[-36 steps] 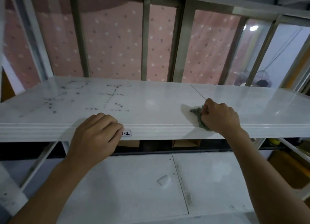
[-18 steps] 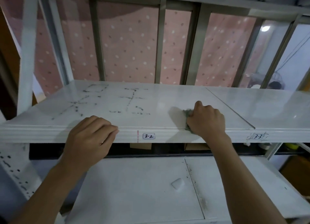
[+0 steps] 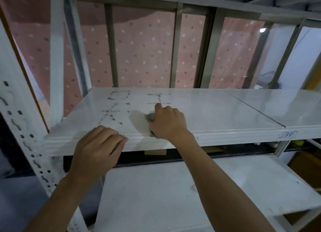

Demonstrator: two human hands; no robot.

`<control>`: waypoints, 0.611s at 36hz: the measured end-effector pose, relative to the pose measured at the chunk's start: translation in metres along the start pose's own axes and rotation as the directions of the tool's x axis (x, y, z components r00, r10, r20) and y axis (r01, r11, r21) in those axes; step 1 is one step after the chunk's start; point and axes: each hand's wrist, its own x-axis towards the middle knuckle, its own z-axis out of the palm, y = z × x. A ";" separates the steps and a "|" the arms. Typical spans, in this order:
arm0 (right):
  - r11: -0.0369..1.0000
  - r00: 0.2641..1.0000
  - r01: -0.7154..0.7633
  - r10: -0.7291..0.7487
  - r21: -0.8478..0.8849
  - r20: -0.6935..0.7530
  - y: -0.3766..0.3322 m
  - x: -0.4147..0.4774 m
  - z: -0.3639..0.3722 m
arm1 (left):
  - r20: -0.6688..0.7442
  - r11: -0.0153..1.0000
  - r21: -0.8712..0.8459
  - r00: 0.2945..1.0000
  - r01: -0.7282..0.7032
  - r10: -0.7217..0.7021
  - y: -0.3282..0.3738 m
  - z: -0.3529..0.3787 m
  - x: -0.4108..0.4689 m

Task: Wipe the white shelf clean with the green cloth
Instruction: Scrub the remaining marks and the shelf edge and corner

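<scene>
Your right hand [image 3: 167,122] grips the bunched green cloth [image 3: 149,117] on the white shelf [image 3: 217,113]; dark marks [image 3: 114,108] at its ten o'clock await wiping.

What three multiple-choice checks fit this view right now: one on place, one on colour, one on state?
1. The dark marks on the white shelf lie: A) left of and behind the right hand; B) right of the seam; C) at its far right end.
2. The curtain behind the shelf is: A) blue; B) pink with dots; C) plain white.
3. The green cloth is: A) draped over the edge, untouched; B) in the left hand; C) bunched under the right hand.

1 A: they sit on the left panel, past the knuckles.
2 B: pink dotted fabric hangs there.
3 C: the right hand's fingers curl over the cloth; the left hand rests bare on the front edge.
</scene>
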 end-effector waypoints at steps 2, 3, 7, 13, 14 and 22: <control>0.998 0.998 0.062 -0.062 0.012 -0.003 -0.014 0.001 0.002 | 0.000 1.000 0.000 1.000 -0.007 0.007 -0.003 0.000 -0.002; 0.995 0.995 0.095 -0.095 0.016 -0.004 -0.018 0.001 0.003 | -0.005 1.000 -0.006 1.000 -0.002 0.002 -0.004 0.000 -0.003; 0.979 0.979 0.199 -0.197 0.036 -0.052 -0.020 -0.002 0.004 | -0.021 0.995 -0.083 0.998 0.062 -0.063 -0.003 0.002 -0.001; 0.996 0.993 0.088 -0.087 0.003 -0.075 0.001 -0.012 0.003 | -0.027 0.992 -0.103 0.996 0.077 -0.080 -0.006 0.005 0.000; 0.999 0.996 0.045 -0.046 -0.005 -0.078 0.010 -0.014 0.002 | -0.028 0.991 -0.111 0.996 0.078 -0.082 -0.007 0.006 0.000; 0.955 0.958 -0.285 0.283 -0.083 -0.038 0.081 -0.013 -0.008 | -0.032 0.988 -0.134 0.996 0.074 -0.079 -0.012 0.011 0.001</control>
